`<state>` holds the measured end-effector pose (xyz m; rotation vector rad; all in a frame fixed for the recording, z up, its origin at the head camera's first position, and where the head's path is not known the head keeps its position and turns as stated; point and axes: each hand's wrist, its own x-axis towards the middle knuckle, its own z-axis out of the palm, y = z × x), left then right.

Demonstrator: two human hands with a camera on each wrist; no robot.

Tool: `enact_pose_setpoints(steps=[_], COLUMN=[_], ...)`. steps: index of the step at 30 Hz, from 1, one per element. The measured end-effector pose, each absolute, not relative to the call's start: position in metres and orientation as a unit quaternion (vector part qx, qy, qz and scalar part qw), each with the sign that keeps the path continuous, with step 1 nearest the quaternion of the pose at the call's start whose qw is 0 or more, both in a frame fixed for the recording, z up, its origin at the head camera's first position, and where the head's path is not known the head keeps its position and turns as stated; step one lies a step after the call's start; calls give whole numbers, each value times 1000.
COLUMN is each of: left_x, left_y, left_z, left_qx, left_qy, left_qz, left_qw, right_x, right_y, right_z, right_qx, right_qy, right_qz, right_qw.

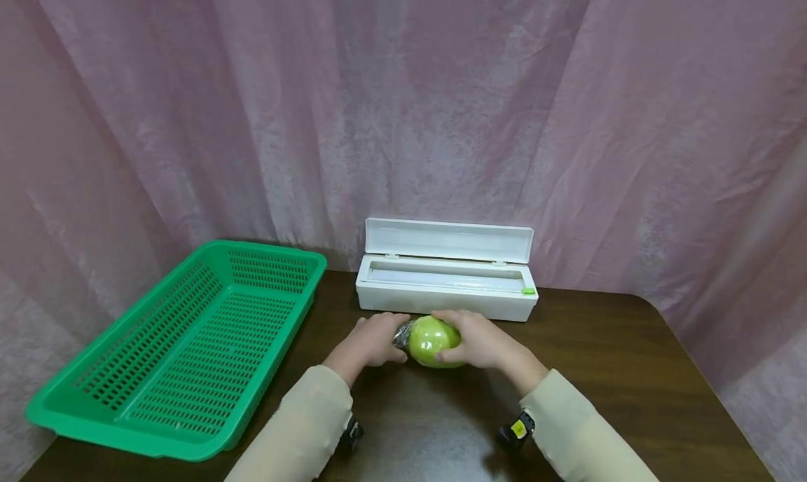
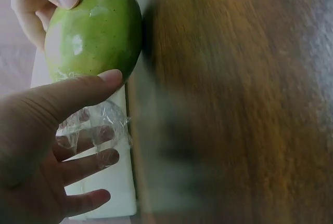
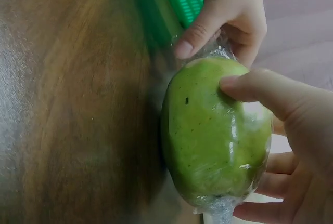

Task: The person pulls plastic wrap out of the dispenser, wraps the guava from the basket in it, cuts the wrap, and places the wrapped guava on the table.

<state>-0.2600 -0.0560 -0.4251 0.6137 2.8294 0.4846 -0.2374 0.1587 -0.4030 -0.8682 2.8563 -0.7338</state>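
A smooth green mango (image 1: 431,340) wrapped in clear cling film (image 2: 96,122) is held low over the table's middle. My right hand (image 1: 479,340) grips its right side, thumb on the near face and fingers behind, as the right wrist view shows. At the other end, my left hand (image 1: 374,339) has its thumb and fingers around the bunched film, with the thumb tip right at the fruit's edge in the left wrist view. More twisted film (image 3: 221,208) sticks out at the right hand's end of the mango.
Just behind the hands stands a white cling film box (image 1: 441,301) with its lid raised, a roll inside and a green slider at its right end. A green slotted plastic basket (image 1: 277,356) is on the left of the dark wooden table (image 1: 618,370). Pink curtains hang behind.
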Motion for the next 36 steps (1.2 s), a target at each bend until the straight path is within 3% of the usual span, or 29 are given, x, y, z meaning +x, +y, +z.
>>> enact_pose_setpoints(steps=[15, 36], left_x=[-258, -259], left_y=[-70, -64], left_z=[-425, -440], left_qx=[226, 178], left_qy=[931, 902], left_qz=[272, 391], left_qw=[85, 34], right_x=[-243, -239], right_y=[163, 165], right_z=[-407, -409], right_qx=[-288, -264], right_qy=[915, 918], right_qz=[-275, -287], right_qw=[59, 65])
